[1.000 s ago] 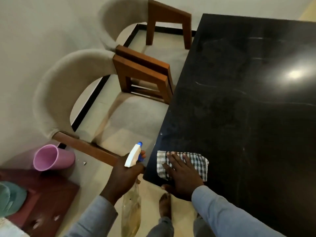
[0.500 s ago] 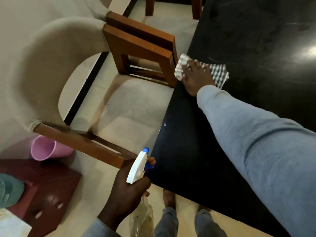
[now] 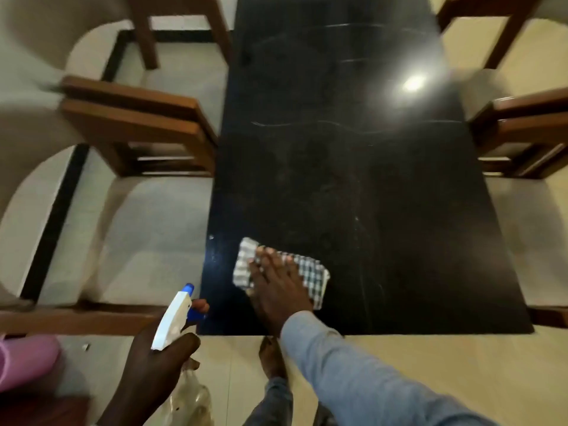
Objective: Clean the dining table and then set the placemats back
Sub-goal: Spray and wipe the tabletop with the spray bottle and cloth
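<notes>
Cloth [image 3: 310, 273] long axis slanting right-down under right hand [image 3: 278, 289].

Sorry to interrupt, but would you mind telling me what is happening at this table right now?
A person is wiping down the glossy black dining table. Their right hand presses a checked black-and-white cloth flat on the tabletop near its front left corner. Their left hand holds a clear spray bottle with a white-and-blue trigger head just off the table's edge, above the floor. No placemats are in view, and faint streaks show further up the surface.
</notes>
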